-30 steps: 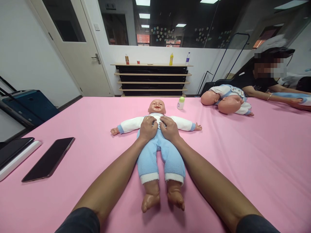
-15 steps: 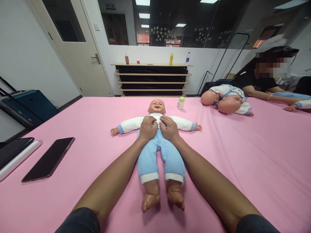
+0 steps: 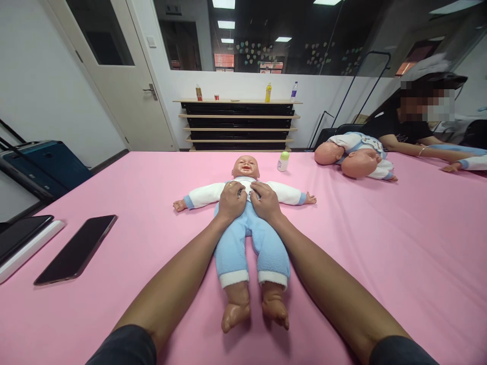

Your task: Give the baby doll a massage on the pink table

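Note:
A baby doll [image 3: 249,228] lies face up on the pink-covered table [image 3: 152,228], its feet towards me and its arms spread wide. It wears a white top with blue cuffs and fluffy light-blue trousers. On the left side of its chest rests my left hand [image 3: 232,199], a ring on one finger. My right hand [image 3: 265,199] mirrors it on the other side, a narrow gap between the two. Both hands have curled fingers with the thumbs drawn in against the doll's front. The fingertips are partly hidden. Beyond the doll's head stands a small white bottle with a green cap [image 3: 283,161].
A dark phone [image 3: 76,251] lies at left, beside a black device [image 3: 23,238] and a white bar [image 3: 32,248]. Two more dolls [image 3: 359,161] lie at the far right near another person [image 3: 411,114]. Behind the table is a low shelf [image 3: 239,116] with bottles.
My hands and the doll in front of me stay in place. At the far right, the small hand on the table by the other person has shifted slightly left.

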Motion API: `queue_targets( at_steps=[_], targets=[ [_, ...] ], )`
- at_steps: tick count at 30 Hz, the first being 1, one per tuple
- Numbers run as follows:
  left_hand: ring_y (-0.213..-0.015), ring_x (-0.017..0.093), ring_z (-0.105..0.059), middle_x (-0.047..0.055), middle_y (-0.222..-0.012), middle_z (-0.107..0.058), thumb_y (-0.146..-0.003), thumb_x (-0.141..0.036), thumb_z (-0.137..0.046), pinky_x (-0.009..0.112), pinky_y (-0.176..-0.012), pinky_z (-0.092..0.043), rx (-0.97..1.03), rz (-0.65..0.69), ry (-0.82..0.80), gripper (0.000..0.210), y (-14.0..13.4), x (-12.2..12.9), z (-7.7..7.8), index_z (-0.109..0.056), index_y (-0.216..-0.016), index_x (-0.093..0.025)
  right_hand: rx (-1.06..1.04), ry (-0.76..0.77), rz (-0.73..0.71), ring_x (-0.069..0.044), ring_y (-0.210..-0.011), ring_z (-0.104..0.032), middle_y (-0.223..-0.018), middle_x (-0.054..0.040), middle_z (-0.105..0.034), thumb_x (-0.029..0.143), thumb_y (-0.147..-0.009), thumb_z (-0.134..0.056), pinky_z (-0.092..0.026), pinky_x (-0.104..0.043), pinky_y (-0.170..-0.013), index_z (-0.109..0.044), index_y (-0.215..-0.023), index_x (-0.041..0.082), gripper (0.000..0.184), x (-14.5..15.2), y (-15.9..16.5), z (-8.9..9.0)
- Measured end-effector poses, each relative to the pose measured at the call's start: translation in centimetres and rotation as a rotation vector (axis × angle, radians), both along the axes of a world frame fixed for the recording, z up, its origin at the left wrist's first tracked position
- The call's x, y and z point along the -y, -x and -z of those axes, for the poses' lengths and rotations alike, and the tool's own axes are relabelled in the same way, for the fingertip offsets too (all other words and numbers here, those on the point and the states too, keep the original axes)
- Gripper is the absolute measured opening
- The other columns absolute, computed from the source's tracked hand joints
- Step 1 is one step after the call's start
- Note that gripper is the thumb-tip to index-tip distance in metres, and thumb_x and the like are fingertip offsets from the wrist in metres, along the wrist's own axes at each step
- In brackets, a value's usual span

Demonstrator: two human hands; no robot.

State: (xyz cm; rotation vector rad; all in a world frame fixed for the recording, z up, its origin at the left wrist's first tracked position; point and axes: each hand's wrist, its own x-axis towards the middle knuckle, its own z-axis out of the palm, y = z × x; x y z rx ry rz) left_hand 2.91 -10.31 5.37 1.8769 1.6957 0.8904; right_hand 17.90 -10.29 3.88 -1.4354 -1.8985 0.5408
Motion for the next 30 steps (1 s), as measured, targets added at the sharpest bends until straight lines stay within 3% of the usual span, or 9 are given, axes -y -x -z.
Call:
queue_targets(
  at_steps=[30],
  targets=[
    [-0.096,0.015,-0.053,0.003,-0.093,-0.063,-0.084,-0.017,-0.049,0.032,-0.094,-0.042,0.011,0.006,-0.004,0.016,0.01,-0.02,0.02,-0.065,-0.087,-0.018,0.0,0.01,0.003,-0.018,-0.116,-0.054,-0.118,-0.0054,-0.062,0.022,-0.088,-0.051,-0.043,-0.035,-0.108,-0.068,-0.112,0.016,0.03,-0.01,-0.01,-0.14]
  ],
)
